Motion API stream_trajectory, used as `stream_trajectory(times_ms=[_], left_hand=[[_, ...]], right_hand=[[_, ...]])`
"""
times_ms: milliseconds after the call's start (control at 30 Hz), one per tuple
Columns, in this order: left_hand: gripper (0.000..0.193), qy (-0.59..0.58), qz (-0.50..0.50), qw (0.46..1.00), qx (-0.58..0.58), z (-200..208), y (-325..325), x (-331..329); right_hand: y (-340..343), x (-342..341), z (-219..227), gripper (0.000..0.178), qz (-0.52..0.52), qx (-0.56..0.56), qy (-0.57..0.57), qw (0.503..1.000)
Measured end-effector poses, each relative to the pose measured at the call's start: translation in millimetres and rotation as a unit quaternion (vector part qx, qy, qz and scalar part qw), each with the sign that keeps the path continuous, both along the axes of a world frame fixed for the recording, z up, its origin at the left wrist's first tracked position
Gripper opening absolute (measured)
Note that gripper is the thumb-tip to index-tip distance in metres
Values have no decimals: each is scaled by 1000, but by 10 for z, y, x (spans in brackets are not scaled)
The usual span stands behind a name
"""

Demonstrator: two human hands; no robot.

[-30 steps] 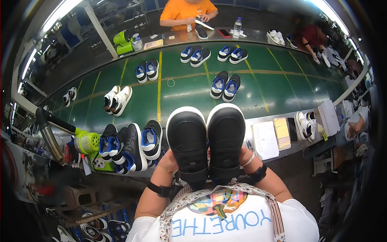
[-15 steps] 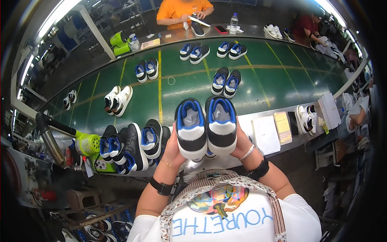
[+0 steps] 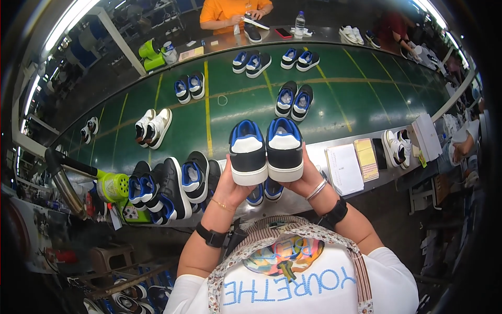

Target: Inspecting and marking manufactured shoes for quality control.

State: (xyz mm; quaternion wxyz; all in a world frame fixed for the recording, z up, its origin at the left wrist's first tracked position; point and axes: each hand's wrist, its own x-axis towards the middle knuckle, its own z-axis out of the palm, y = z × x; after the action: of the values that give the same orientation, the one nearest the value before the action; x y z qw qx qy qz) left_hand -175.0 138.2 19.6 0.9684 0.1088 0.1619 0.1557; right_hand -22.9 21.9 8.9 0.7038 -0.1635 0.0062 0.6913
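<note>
A pair of black sneakers with white heels, white soles and blue lining is held up side by side in front of me, heels facing me. My left hand (image 3: pixel 233 182) grips the left sneaker (image 3: pixel 248 157) from its outer side. Around the outer side of the right sneaker (image 3: pixel 285 154) closes my right hand (image 3: pixel 309 175). Most of the fingers are hidden behind and under the shoes. Below the held pair, partly covered by it, another blue-lined pair (image 3: pixel 272 189) sits on the metal ledge.
Several sneaker pairs stand on the green conveyor (image 3: pixel 235 118), one close ahead (image 3: pixel 294 101). Black shoes (image 3: pixel 170 186) crowd the ledge at left beside a lime-green machine (image 3: pixel 113 186). At right lie papers (image 3: pixel 343 170) and white sneakers (image 3: pixel 396 150). A person in orange (image 3: pixel 235 14) handles a shoe opposite.
The held sneakers have tilted, so their heels and soles face me more and less of their insides shows. The blue-lined pair underneath shows more. Opposite, the person's hands have shifted slightly.
</note>
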Motion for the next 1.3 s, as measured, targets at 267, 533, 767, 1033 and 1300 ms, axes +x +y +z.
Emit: stream_trajectory(times_ms=[267,533,767,1033,1300], left_hand=[[59,-12,-14,1000,12,-3,76,-86],[41,34,3,999,36,217,-12,-52],[42,35,-2,999,29,258,2,-105],[60,-46,-15,999,20,170,84,-234],[23,86,228,957,159,370,242,-530]], right_hand=[[27,-71,65,64,3,-10,-5,1000],[5,-79,59,70,1,21,13,1000],[33,-139,93,70,-6,3,9,1000],[62,-220,186,67,-25,-2,-17,1000],[-120,1,265,27,-249,-48,-130,959]])
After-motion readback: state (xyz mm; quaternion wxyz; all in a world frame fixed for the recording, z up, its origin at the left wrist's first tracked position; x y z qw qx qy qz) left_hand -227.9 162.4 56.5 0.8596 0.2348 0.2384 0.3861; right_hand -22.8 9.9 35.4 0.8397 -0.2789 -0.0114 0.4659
